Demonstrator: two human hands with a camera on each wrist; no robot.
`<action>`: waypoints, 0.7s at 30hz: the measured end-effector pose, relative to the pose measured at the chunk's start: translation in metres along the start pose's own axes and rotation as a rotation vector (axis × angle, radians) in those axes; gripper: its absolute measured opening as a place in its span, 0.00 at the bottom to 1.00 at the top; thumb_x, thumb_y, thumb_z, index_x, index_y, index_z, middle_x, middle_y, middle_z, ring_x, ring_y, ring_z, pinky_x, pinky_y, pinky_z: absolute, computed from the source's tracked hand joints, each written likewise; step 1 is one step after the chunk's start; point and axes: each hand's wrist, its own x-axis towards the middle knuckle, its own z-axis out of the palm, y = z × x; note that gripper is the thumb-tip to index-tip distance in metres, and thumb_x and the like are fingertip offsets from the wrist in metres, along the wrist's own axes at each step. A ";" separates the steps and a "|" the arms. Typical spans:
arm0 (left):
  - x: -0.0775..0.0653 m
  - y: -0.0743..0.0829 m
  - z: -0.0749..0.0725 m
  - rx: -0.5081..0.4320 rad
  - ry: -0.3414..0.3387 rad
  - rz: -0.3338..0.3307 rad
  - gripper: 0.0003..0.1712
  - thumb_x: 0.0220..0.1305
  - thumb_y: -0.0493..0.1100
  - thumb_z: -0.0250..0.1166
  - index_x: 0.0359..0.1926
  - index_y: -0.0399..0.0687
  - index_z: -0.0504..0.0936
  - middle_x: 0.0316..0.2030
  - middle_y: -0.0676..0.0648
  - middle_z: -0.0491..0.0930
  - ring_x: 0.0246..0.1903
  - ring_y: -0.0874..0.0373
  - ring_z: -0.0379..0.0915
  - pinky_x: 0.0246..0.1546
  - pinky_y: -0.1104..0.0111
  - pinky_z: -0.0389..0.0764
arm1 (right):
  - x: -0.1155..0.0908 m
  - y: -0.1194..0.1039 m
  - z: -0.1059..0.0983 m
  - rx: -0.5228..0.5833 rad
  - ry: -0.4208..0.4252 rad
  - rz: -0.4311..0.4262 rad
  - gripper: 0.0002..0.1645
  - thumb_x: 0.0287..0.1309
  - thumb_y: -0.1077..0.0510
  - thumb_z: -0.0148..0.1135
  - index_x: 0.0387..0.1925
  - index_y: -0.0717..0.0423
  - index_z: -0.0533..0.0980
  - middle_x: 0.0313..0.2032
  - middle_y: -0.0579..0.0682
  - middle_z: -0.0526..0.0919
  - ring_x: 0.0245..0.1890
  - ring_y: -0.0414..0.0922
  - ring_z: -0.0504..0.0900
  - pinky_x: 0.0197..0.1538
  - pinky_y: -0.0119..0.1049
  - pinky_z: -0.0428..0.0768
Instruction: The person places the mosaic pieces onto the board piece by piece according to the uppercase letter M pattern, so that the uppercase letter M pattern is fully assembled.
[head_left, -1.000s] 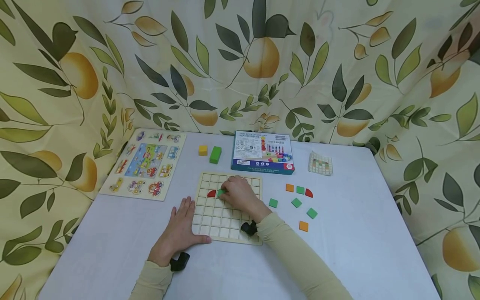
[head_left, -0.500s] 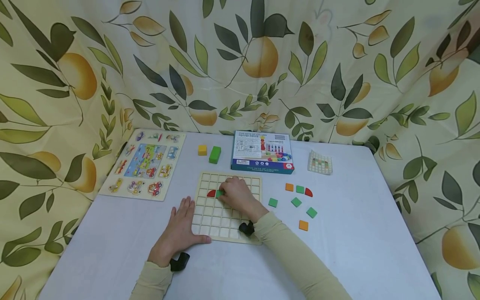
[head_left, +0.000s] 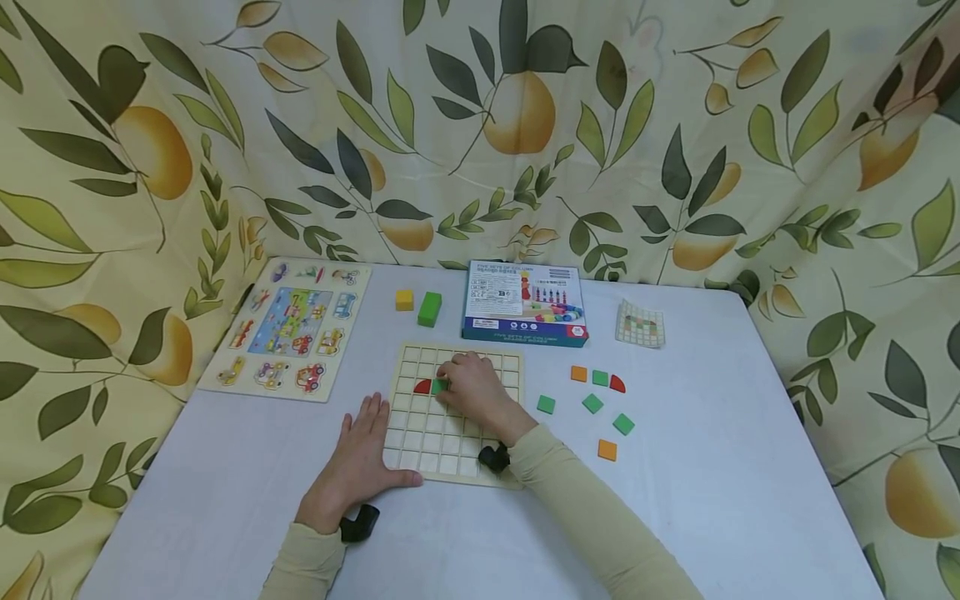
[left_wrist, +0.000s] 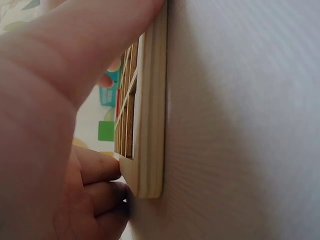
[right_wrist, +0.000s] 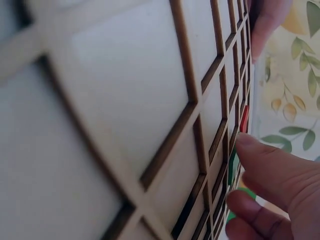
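A wooden grid board point(head_left: 432, 443) lies flat on the table before me. My left hand point(head_left: 354, 462) rests along its left side with straight fingers, its thumb at the front edge; the left wrist view shows fingers touching the frame's corner. Over the upper middle of the grid, my right hand point(head_left: 480, 396) pinches a green square tile point(head_left: 439, 386), which is partly hidden by the fingers. Just left of that tile, a red quarter-circle tile point(head_left: 422, 387) sits in a cell. In the right wrist view, the thumb touches the green tile point(right_wrist: 232, 167) at the grid.
Several loose green tiles point(head_left: 546, 405), two orange tiles point(head_left: 607, 451) and a red quarter-circle point(head_left: 617, 384) lie right of the board. Behind are a yellow block point(head_left: 405, 301), a green block point(head_left: 430, 309), a box point(head_left: 525, 304), a pattern card point(head_left: 641, 324) and a picture puzzle point(head_left: 288, 329).
The right hand has shifted very slightly at the green tile, showing a bit more of it. The left hand has stayed in place.
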 end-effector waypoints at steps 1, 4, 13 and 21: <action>0.000 0.000 0.000 0.001 0.000 -0.001 0.80 0.35 0.81 0.68 0.74 0.30 0.48 0.75 0.35 0.41 0.74 0.43 0.31 0.69 0.44 0.37 | 0.000 0.001 0.000 0.002 0.000 -0.001 0.18 0.58 0.49 0.70 0.48 0.51 0.83 0.41 0.46 0.81 0.44 0.45 0.74 0.48 0.43 0.73; 0.000 0.000 0.000 -0.002 -0.003 -0.002 0.80 0.35 0.80 0.68 0.74 0.30 0.48 0.75 0.35 0.41 0.74 0.43 0.31 0.69 0.44 0.37 | -0.002 0.003 0.000 0.010 0.006 -0.007 0.18 0.59 0.49 0.69 0.48 0.52 0.83 0.42 0.46 0.81 0.45 0.44 0.74 0.50 0.43 0.73; 0.000 0.000 -0.001 -0.005 -0.002 0.003 0.80 0.35 0.80 0.69 0.74 0.29 0.48 0.75 0.34 0.41 0.74 0.43 0.31 0.69 0.45 0.37 | -0.010 0.010 -0.007 0.076 0.039 -0.027 0.17 0.60 0.52 0.67 0.48 0.55 0.83 0.42 0.47 0.83 0.45 0.46 0.76 0.50 0.43 0.74; 0.000 0.001 0.000 -0.017 -0.003 -0.009 0.79 0.36 0.78 0.71 0.74 0.29 0.47 0.75 0.34 0.40 0.74 0.43 0.30 0.69 0.45 0.35 | -0.021 0.023 -0.020 0.121 0.087 0.004 0.17 0.62 0.51 0.66 0.49 0.57 0.83 0.42 0.48 0.83 0.44 0.46 0.75 0.49 0.41 0.74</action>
